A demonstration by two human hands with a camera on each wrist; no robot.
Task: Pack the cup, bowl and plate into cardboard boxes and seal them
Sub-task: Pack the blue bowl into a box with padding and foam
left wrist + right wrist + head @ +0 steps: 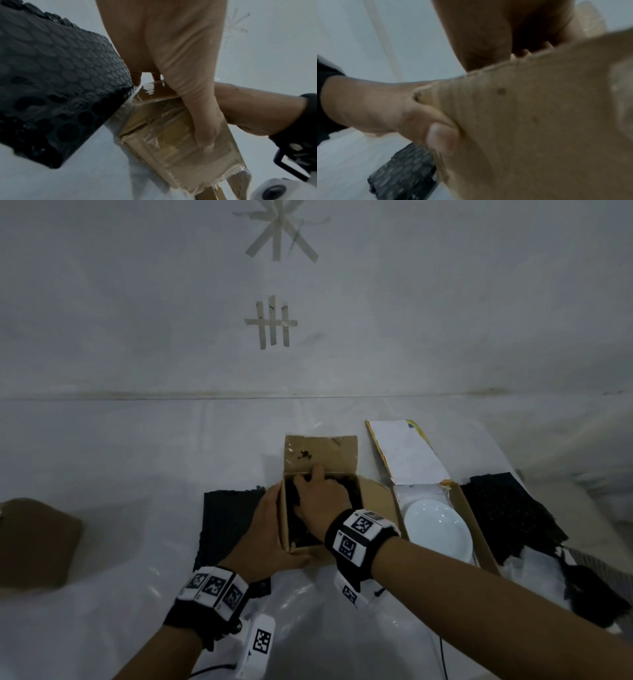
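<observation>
A small cardboard box (pixel 286 518) stands open at the table's middle, its rear flap (pixel 322 453) upright. Black bubble wrap (pixel 294 529) fills it, and what lies under the wrap is hidden. My left hand (pixel 270 529) grips the box's left wall, thumb (pixel 202 121) along the taped front face (pixel 163 142). My right hand (pixel 322 494) is inside the box, fingers spread and pressing on the wrap, index finger reaching the flap's fold. In the right wrist view the box wall (pixel 539 121) fills the frame with the left thumb (pixel 440 135) on it. A white plate (pixel 436 529) lies in a second open box (pixel 474 529) to the right.
A black bubble wrap sheet (pixel 226 525) lies under and left of the small box. Another sheet (pixel 507 508) lies right of the plate's box, with torn pieces (pixel 589 594) nearer me. A brown cardboard box (pixel 34 542) sits far left. White plastic sheeting (pixel 137 457) covers the table.
</observation>
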